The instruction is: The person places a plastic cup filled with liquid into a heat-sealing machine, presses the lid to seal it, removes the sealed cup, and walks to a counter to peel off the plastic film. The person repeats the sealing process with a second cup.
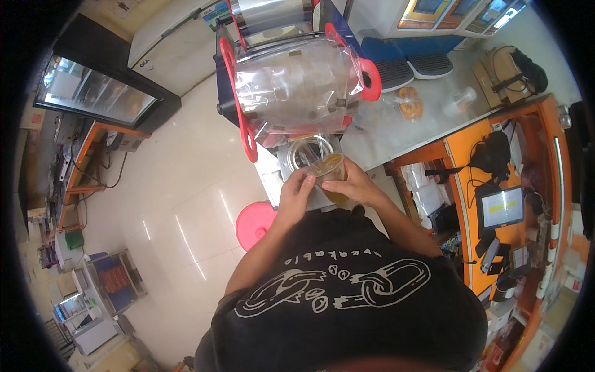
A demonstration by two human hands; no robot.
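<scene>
Between my hands, just in front of my chest, is a clear plastic cup of amber drink, its rim tilted. My right hand is closed around the cup's right side, thumb across its front. At the rim's left side, the fingers of my left hand are bent, the thumb against the cup; whether they pinch something thin is too small to tell. Directly beyond stands a cup sealing machine with a round metal cup holder. Clear plastic film hangs over its upper part between red side pieces.
A metal counter runs to the right, bearing bagged ring-shaped pastries, a clear plastic cup and a cardboard box. A red round lid lies low at my left. An orange desk with a tablet stands at right.
</scene>
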